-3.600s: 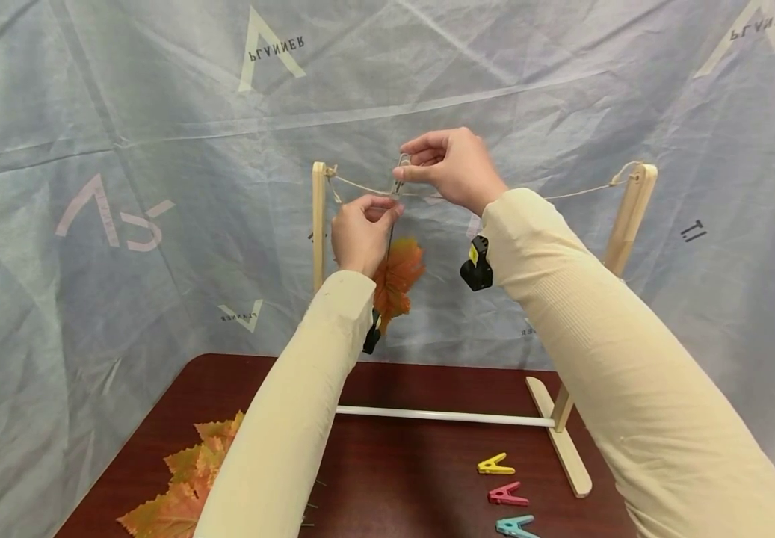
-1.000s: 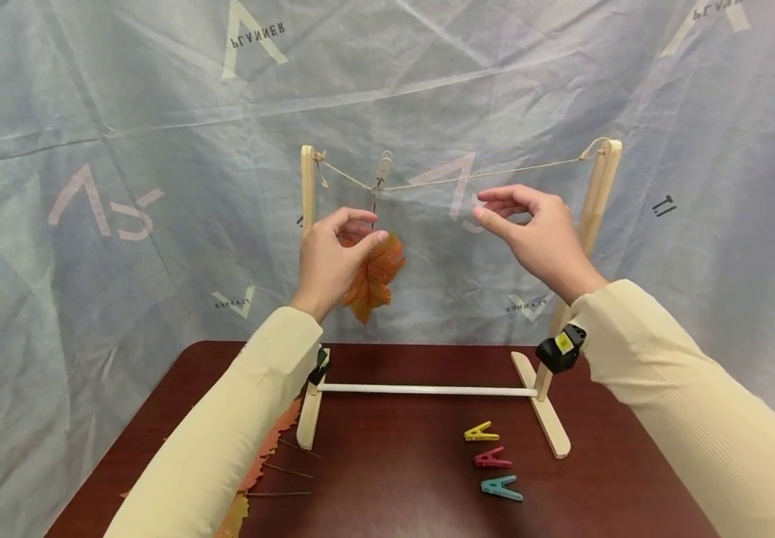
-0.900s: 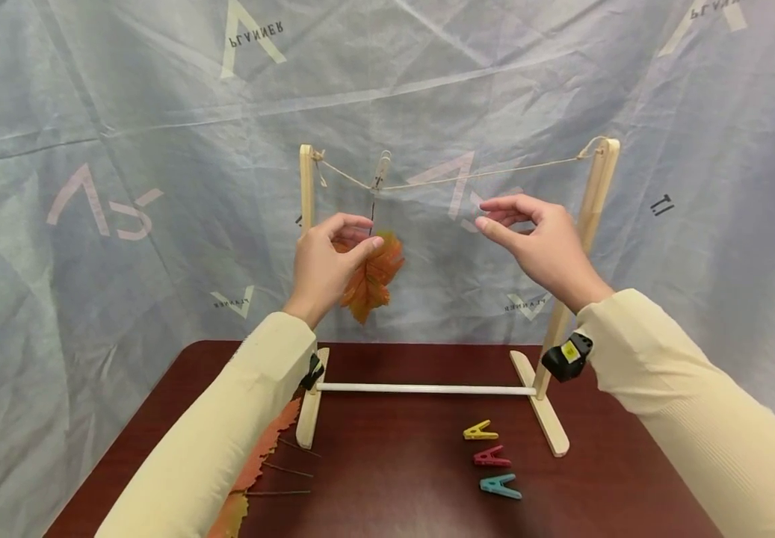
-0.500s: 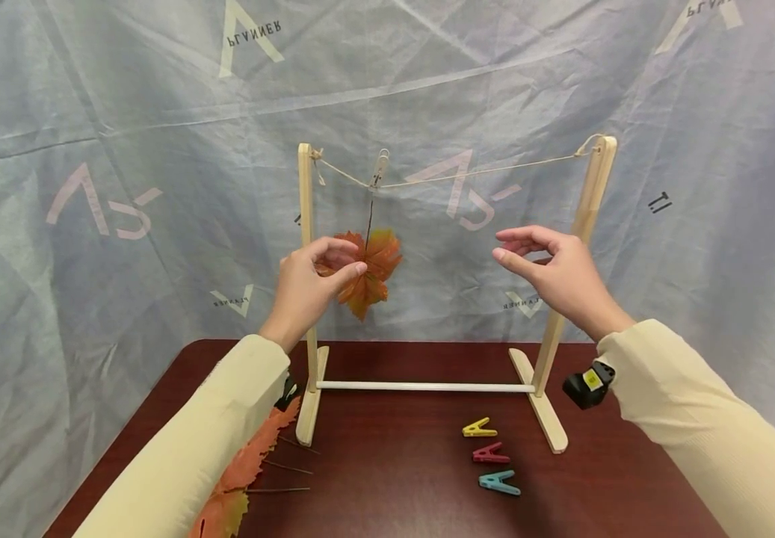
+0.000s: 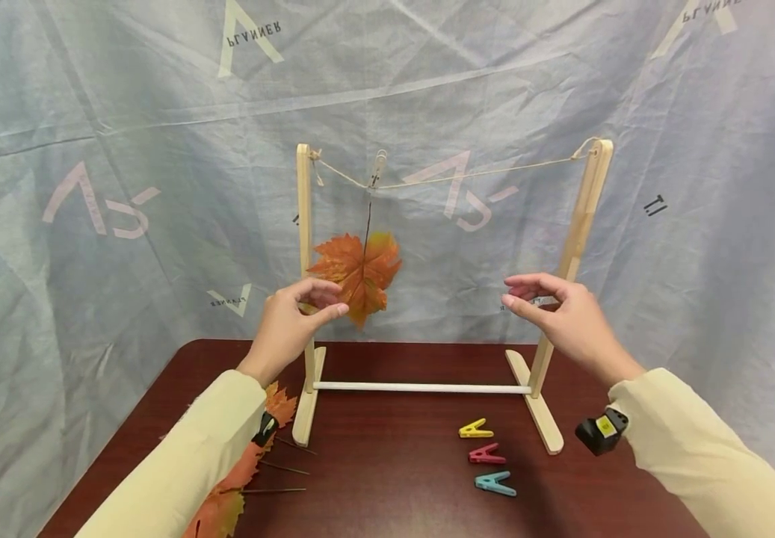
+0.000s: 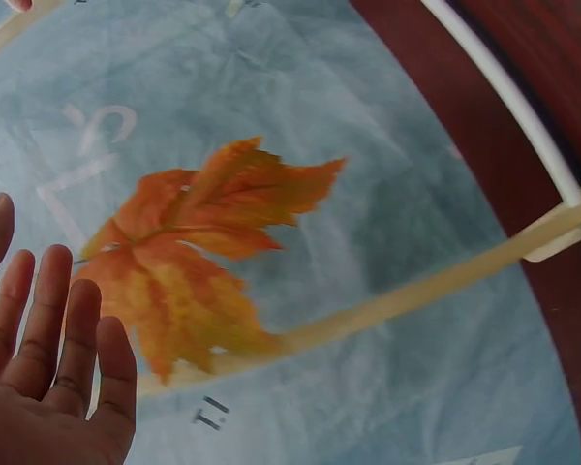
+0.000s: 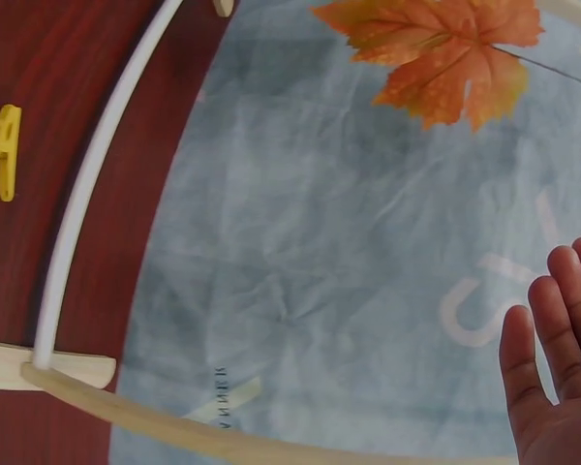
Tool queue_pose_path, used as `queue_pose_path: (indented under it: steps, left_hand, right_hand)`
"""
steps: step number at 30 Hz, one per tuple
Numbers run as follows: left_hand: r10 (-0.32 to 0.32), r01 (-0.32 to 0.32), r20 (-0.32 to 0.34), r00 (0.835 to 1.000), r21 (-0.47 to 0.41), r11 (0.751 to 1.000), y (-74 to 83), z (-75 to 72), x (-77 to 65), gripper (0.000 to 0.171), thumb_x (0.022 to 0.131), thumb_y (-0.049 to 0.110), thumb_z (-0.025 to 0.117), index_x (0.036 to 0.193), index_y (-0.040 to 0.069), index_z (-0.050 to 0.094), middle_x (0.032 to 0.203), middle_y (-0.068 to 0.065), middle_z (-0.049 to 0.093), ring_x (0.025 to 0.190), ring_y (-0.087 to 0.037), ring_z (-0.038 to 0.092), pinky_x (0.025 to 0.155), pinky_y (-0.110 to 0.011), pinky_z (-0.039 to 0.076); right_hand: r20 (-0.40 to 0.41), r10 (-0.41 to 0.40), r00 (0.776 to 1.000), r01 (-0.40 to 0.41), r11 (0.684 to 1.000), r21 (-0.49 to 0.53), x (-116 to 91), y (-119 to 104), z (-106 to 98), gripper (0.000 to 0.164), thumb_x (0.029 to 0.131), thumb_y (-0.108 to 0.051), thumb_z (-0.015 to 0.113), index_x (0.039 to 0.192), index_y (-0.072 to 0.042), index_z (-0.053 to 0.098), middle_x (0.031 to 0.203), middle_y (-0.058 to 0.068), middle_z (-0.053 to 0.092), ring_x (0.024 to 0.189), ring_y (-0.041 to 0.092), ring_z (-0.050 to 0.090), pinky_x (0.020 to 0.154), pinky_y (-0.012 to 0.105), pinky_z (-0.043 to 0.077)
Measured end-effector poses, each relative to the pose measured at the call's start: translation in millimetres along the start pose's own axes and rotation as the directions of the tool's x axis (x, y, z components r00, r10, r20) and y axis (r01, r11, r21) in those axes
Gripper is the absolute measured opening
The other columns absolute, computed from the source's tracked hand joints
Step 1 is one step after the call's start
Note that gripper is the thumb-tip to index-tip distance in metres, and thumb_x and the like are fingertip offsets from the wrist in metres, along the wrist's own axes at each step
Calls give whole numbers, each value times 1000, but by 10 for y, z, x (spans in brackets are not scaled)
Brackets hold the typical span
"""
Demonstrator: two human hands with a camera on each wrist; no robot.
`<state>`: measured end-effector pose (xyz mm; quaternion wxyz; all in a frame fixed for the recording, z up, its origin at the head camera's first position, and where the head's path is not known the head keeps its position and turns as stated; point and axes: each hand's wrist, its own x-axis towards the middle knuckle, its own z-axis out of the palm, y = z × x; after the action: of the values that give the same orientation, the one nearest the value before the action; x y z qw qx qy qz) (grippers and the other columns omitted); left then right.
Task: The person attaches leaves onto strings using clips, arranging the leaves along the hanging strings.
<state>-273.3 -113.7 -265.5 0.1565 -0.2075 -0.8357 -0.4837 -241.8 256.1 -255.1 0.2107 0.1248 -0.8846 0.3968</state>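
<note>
Since the earliest frame both hands have come down and apart from the string, where they had been working at the clip and stem; the maple leaf now hangs unheld. Left hand [image 5: 293,321]: released, fingers loosely bent, fingertips overlapping the leaf's [image 5: 363,273] lower left edge in the head view; contact cannot be told. Right hand [image 5: 578,325]: likewise released, holding nothing, in front of the right post [image 5: 584,217]. Leaf hangs by its stem below a pale clothespin [image 5: 377,169] on the string [image 5: 488,172]; the pin's bite presumably carries it, and the string dips there, probably under that weight. String is tied between right post and left post [image 5: 304,209]; a white rod [image 5: 421,388] joins them low down, likely bracing the stand. On the table [image 5: 387,456], yellow [image 5: 471,431], pink-red [image 5: 484,455] and blue [image 5: 493,483] clothespins form a column at right. More leaves [image 5: 246,467] lie partly under the left sleeve [image 5: 185,456], stems pointing inward, perhaps for easy pinching.
</note>
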Motion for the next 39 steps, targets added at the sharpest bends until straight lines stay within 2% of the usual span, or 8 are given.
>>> queue_pose_path:
  steps: [7,13,21,28,31,39]
  left_hand:
    - [-51,49,38,998,54,997,-252,-59,-180,31,93,21,77,121,10,72,105,-6,72,96,-24,65,79,-40,52]
    - [-81,77,65,995,67,995,-437,-95,-336,29,93,20,77,119,9,73,104,-4,74,95,-22,67,82,-41,53]
    - [-160,150,91,983,110,983,-664,-152,-519,27,93,22,77,117,12,73,104,0,73,94,-19,67,81,-38,51]
    - [-216,198,131,968,134,971,-806,-186,-662,26,93,24,77,116,12,74,108,-2,74,98,-21,66,81,-40,52]
    - [-238,219,139,961,134,966,-854,-185,-721,26,92,24,78,115,13,74,109,-2,74,102,-22,64,83,-42,52]
    - [-234,229,192,953,49,972,-970,-169,-845,29,90,23,80,117,13,74,106,0,73,101,-19,65,84,-40,51]
  right_hand:
    - [39,17,999,-18,1000,9,-167,163,49,34,98,-28,72,127,-11,70,109,7,69,91,0,64,78,16,50]
    - [84,61,995,-62,998,6,-315,328,72,37,98,-27,72,131,-10,67,111,7,67,87,6,66,73,25,52]
    - [85,71,994,-70,998,-7,-498,540,140,34,96,-23,74,126,-8,69,106,8,72,80,9,63,66,26,48]
    - [118,113,986,-114,993,0,-644,697,157,35,94,-24,76,124,-8,69,101,7,71,83,9,67,73,26,52]
    - [140,113,984,-117,993,20,-696,768,172,38,93,-24,77,127,-8,68,105,7,70,87,7,67,74,26,54]
    - [198,134,971,-155,983,96,-822,901,223,44,93,-21,77,132,-4,65,112,11,71,93,7,68,76,27,55]
